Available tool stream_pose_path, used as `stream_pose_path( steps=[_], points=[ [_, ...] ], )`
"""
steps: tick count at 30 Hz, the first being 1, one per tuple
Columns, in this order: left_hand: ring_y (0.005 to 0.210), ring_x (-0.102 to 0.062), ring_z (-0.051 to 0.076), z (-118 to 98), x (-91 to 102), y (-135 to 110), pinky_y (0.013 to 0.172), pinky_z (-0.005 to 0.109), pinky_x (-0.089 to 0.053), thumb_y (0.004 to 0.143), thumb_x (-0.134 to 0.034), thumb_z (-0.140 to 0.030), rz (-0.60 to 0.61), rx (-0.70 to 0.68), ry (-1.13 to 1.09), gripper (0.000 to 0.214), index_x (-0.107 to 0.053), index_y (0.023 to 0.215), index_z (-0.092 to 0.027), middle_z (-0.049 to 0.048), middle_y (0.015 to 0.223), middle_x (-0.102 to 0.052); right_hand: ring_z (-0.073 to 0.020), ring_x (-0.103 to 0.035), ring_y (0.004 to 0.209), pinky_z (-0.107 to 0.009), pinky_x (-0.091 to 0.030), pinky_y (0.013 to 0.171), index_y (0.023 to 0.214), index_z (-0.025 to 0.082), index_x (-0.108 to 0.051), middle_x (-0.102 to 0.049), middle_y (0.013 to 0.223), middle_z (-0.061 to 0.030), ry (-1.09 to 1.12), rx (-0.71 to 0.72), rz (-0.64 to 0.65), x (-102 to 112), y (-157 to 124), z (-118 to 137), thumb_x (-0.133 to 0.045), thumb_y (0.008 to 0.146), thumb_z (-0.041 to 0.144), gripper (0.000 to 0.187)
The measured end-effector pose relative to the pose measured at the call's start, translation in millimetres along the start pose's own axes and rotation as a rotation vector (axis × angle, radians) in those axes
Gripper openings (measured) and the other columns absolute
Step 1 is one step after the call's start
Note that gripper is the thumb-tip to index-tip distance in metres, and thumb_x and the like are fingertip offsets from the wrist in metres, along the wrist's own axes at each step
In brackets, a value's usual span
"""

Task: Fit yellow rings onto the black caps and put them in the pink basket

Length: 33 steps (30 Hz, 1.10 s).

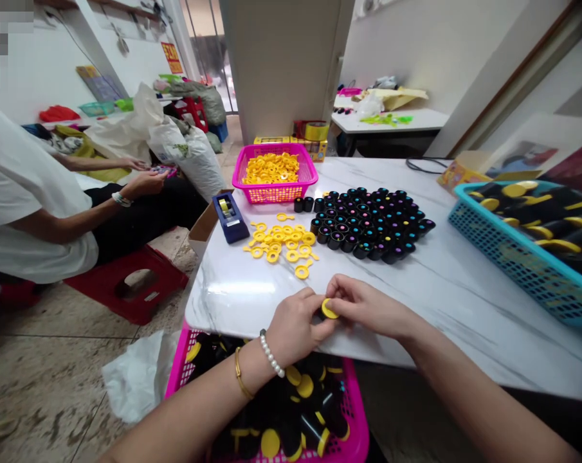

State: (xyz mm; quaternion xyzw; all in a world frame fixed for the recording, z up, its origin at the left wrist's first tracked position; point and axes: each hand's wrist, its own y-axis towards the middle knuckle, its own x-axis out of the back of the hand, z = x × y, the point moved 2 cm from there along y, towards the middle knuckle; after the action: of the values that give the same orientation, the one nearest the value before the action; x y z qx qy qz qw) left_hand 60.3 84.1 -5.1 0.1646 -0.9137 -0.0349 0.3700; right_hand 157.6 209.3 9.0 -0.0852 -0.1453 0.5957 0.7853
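A small black tube with a yellow cap point(328, 310) sits pinched between both hands at the near edge of the white marble counter point(464, 289). The left hand point(295, 331) curls closed around the tube, and the right hand point(363, 305) presses narrowed fingertips on the cap. Beyond lie loose yellow rings point(283, 243), a cluster of black tubes point(368, 222), a pink basket of rings point(274, 170) and a tape dispenser point(229, 217). A teal basket point(512, 257) stands to the right, and a pink basket of capped tubes point(353, 444) sits below the counter edge. A person in white point(35, 206) sits to the left on a red stool point(127, 286). Both forearms reach in from below, wrists close together.
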Motion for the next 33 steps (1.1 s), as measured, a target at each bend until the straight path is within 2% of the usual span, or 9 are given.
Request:
stream_pose_path(
  steps=[6, 10, 13, 16, 19, 22, 28, 30, 33],
  points=[
    [0.066, -0.051, 0.013, 6, -2.6, 6, 0.060, 0.024, -0.035, 0.076, -0.067, -0.036, 0.039, 0.019, 0.048, 0.019, -0.062, 0.079, -0.018, -0.0010, 0.070, -0.054, -0.0114, -0.052, 0.053, -0.023, -0.042, 0.049, 0.099, 0.019, -0.049, -0.054, 0.073, 0.0027, -0.117, 0.123, -0.125, -15, -16, -6, -0.048, 0.090, 0.042, 0.025],
    [0.066, -0.052, 0.014, 5, 0.3, -5, 0.057, 0.024, -0.035, 0.075, -0.065, -0.041, 0.032, 0.033, 0.131, 0.024, -0.058, 0.075, -0.018, 0.0000, 0.071, -0.056, -0.0150, -0.052, 0.067, -0.026, -0.041, 0.059, 0.098, 0.020, -0.053, -0.055, 0.077, 0.0006, -0.360, 0.278, -0.285, -34, -35, -7, -0.053, 0.087, 0.033, 0.018],
    [0.068, -0.054, 0.016, 2, -1.1, -17, 0.058, 0.025, -0.036, 0.077, -0.060, -0.043, 0.033, 0.044, 0.216, 0.024, -0.057, 0.080, -0.019, 0.0011, 0.076, -0.058, -0.0151, -0.048, 0.062, -0.027, -0.039, 0.057, 0.090, 0.021, -0.054, -0.052, 0.070, 0.0022, -0.500, 0.254, -0.379, -49, -43, -6, -0.052, 0.087, 0.031, 0.010],
    [0.068, -0.055, 0.017, 1, -4.7, -22, 0.058, 0.027, -0.037, 0.076, -0.058, -0.040, 0.042, 0.110, 0.289, 0.021, -0.056, 0.082, -0.020, 0.0020, 0.078, -0.059, -0.0153, -0.047, 0.057, -0.027, -0.037, 0.053, 0.085, 0.023, -0.052, -0.048, 0.063, 0.0040, -0.551, 0.220, -0.383, -57, -42, -7, -0.051, 0.085, 0.029, 0.007],
    [0.070, -0.057, 0.019, -4, -4.5, -23, 0.059, 0.029, -0.040, 0.076, -0.057, -0.036, 0.053, 0.142, 0.332, 0.020, -0.055, 0.086, -0.020, 0.0037, 0.083, -0.060, -0.0166, -0.050, 0.057, -0.027, -0.040, 0.053, 0.089, 0.023, -0.052, -0.053, 0.065, 0.0026, -0.589, 0.247, -0.446, -61, -43, -10, -0.050, 0.085, 0.030, 0.008],
    [0.075, -0.058, 0.021, -11, 4.5, -34, 0.060, 0.029, -0.042, 0.075, -0.058, -0.035, 0.139, 0.089, 0.331, 0.026, -0.056, 0.095, -0.019, 0.0053, 0.090, -0.061, -0.0167, -0.052, 0.054, -0.027, -0.041, 0.052, 0.091, 0.023, -0.051, -0.054, 0.065, 0.0020, -0.604, 0.297, -0.512, -70, -51, -18, -0.048, 0.086, 0.033, 0.011],
    [0.073, -0.059, 0.020, -18, 49.9, -76, 0.060, 0.026, -0.041, 0.061, -0.073, -0.044, 0.536, -0.003, 0.312, 0.045, -0.063, 0.101, -0.024, 0.0030, 0.088, -0.065, -0.0134, -0.051, 0.051, -0.022, -0.037, 0.046, 0.084, 0.022, -0.054, -0.053, 0.061, 0.0038, -0.507, 0.334, -0.289, -112, -56, -35, -0.055, 0.073, 0.021, 0.011],
    [0.069, -0.059, 0.020, -14, 67.8, -75, 0.056, 0.025, -0.038, 0.060, -0.074, -0.045, 0.591, 0.038, 0.344, 0.037, -0.068, 0.090, -0.023, 0.0026, 0.082, -0.067, -0.0132, -0.052, 0.052, -0.021, -0.036, 0.045, 0.089, 0.022, -0.056, -0.055, 0.062, 0.0040, -0.477, 0.322, -0.232, -124, -47, -39, -0.056, 0.066, 0.016, 0.023],
    [0.061, -0.056, 0.016, -6, 87.5, -55, 0.052, 0.024, -0.034, 0.059, -0.076, -0.041, 0.580, 0.106, 0.372, 0.026, -0.070, 0.076, -0.021, 0.0006, 0.070, -0.066, -0.0134, -0.053, 0.051, -0.022, -0.038, 0.046, 0.114, 0.021, -0.054, -0.060, 0.068, 0.0030, -0.516, 0.359, -0.205, -130, -33, -41, -0.056, 0.062, 0.011, 0.053]
  ],
)
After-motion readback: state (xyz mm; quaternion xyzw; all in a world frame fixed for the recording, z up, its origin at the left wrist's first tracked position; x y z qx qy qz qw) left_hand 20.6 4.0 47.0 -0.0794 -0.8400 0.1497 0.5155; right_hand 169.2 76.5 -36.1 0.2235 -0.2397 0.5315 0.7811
